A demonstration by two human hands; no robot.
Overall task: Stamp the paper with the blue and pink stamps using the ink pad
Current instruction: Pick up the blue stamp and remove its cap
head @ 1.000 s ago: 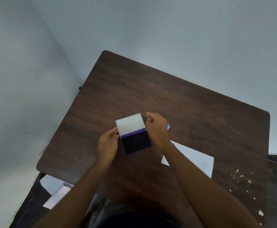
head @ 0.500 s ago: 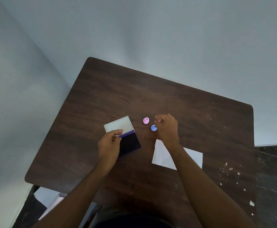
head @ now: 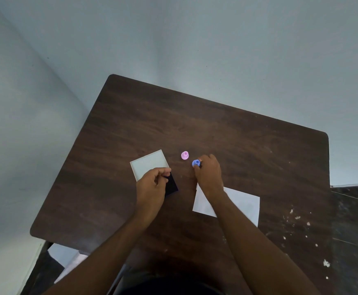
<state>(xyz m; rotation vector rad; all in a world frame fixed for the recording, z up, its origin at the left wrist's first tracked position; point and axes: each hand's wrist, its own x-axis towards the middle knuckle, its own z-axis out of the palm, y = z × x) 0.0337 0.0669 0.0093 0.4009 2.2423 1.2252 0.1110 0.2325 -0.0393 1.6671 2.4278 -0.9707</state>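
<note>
- head view: dark brown wood-grain table pushed into a corner of pale blue-grey walls
- square ink pad case lies open left of centre: pale whitish lid tipped back flat on the table, dark inked half nearer the person, mostly under the left hand
- left hand sits over the ink pad, fingers curled, fingertips and thumb at the seam between lid and pad; looks like a pinch on the case edge, exact contact hard to make out
- small round blue plastic stamp stands on the table just right of the pad; right hand has thumb and fingertips closed on it
- small round pink plastic stamp stands upright just beside the blue one, on its far-left side, untouched
- white sheet of paper lies flat near the right forearm, partly covered by that arm; no marks visible on the exposed part
- white specks scattered on the table's right side
- white papers show below the table's near-left edge
</note>
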